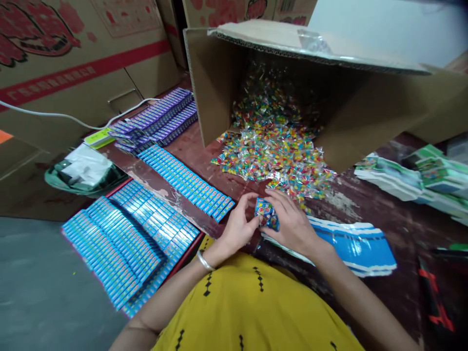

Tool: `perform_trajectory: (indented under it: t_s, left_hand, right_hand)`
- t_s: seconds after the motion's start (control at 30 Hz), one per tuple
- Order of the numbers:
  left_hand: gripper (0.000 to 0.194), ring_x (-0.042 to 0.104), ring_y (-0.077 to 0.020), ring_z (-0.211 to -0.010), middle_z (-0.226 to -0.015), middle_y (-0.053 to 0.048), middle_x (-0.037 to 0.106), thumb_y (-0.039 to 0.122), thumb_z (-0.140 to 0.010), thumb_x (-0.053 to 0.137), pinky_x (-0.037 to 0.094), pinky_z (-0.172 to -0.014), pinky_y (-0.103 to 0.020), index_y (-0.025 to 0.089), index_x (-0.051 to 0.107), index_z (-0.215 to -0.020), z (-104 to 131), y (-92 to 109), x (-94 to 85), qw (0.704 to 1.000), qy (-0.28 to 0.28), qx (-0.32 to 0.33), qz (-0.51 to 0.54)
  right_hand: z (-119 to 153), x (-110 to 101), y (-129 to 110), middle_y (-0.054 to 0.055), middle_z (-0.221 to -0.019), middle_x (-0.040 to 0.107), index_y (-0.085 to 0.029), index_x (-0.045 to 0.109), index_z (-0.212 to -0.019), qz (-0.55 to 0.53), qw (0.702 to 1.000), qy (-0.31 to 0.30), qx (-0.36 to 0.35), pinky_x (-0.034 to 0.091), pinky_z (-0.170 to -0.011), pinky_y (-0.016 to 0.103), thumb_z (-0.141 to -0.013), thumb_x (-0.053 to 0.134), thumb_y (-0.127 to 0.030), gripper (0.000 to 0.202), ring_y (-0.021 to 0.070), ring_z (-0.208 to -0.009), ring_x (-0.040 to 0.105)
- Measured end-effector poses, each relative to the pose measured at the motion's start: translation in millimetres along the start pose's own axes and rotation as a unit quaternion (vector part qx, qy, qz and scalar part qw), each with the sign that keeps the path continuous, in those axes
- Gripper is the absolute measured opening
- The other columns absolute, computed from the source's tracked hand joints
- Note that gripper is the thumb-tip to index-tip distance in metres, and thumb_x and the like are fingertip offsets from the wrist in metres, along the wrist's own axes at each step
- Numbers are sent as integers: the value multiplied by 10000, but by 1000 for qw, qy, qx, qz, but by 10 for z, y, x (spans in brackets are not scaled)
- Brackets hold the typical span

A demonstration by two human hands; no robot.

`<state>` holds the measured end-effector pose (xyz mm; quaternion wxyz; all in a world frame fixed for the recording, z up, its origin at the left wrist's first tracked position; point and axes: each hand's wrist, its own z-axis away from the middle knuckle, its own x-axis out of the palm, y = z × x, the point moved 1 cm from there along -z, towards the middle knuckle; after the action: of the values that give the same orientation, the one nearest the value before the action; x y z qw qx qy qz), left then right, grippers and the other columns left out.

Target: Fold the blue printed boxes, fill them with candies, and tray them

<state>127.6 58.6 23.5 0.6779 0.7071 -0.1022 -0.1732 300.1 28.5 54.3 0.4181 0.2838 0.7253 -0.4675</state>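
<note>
My left hand (238, 225) and my right hand (292, 222) meet over the table's near edge, fingers closed around a small blue printed box (266, 213) from both sides. Part of the box is hidden by the fingers. Just beyond lies a spilled heap of small clear packets with colourful candy-like pieces (278, 151). Beside my left hand runs a row of narrow blue boxes (186, 180). A stack of flat blue sheets with white edges (351, 243) lies beside and partly under my right forearm.
The packets spill from a large cardboard box (365, 107) on its side. Purple boxes (157, 119) lie at the back left. More blue boxes fill a tray (131, 243) left of the table. Green-white bundles (417, 178) and a red-black tool (435, 297) sit right.
</note>
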Motion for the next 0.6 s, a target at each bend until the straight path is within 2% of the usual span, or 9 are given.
perform_trajectory:
  t_s: [0.1, 0.17, 0.27, 0.33, 0.47, 0.6]
  left_hand:
    - [340, 614, -188, -865, -988, -46, 645, 268, -852, 610, 494, -795, -307, 219, 517, -1175, 123, -42, -151, 986, 21, -6, -168]
    - [236, 604, -210, -894, -968, -54, 640, 307, -884, 574, 486, -808, -328, 223, 564, -1104, 208, -83, -260, 952, 34, 10, -303]
    - [230, 567, -244, -1008, -1042, -82, 614, 283, -913, 520, 478, -860, -353, 224, 587, -1125, 273, -170, -368, 890, 46, 29, -453]
    - [270, 548, -252, -1035, -1067, -91, 602, 264, -917, 508, 481, -861, -354, 222, 580, -1175, 261, -241, -392, 863, 49, 29, -502]
    - [329, 523, -265, -1044, -1068, -100, 587, 266, -928, 488, 489, -801, -342, 225, 551, -1249, 181, -345, -387, 828, 58, 29, -557]
    - [464, 507, -281, -1032, -1103, -117, 555, 300, -911, 531, 486, -805, -366, 204, 458, -1359, 168, -313, -352, 807, 79, 37, -584]
  right_hand:
    - [6, 107, -5, 127, -1484, 426, -232, 399, -1407, -6, 1000, -17, -21, 359, -1132, 542, -778, 725, -365, 720, 321, -1399, 352]
    - [14, 155, 50, 121, -1479, 428, -248, 410, -1397, -19, 1000, -8, -3, 380, -1116, 537, -791, 715, -401, 695, 316, -1386, 375]
    - [26, 170, 216, 122, -1425, 480, -249, 466, -1345, -16, 997, 41, 56, 394, -1097, 524, -852, 652, -377, 543, 301, -1340, 436]
    - [40, 151, 351, 119, -1381, 520, -242, 501, -1307, -7, 994, 64, 90, 399, -1083, 519, -874, 623, -357, 464, 298, -1310, 469]
    - [103, 75, 616, 116, -1330, 563, -219, 565, -1228, 15, 988, 82, 126, 424, -1045, 490, -885, 595, -354, 369, 295, -1255, 513]
    - [137, 34, 815, 105, -1150, 655, -196, 659, -1059, 72, 983, 62, 156, 421, -1017, 449, -921, 522, -306, 224, 276, -1112, 584]
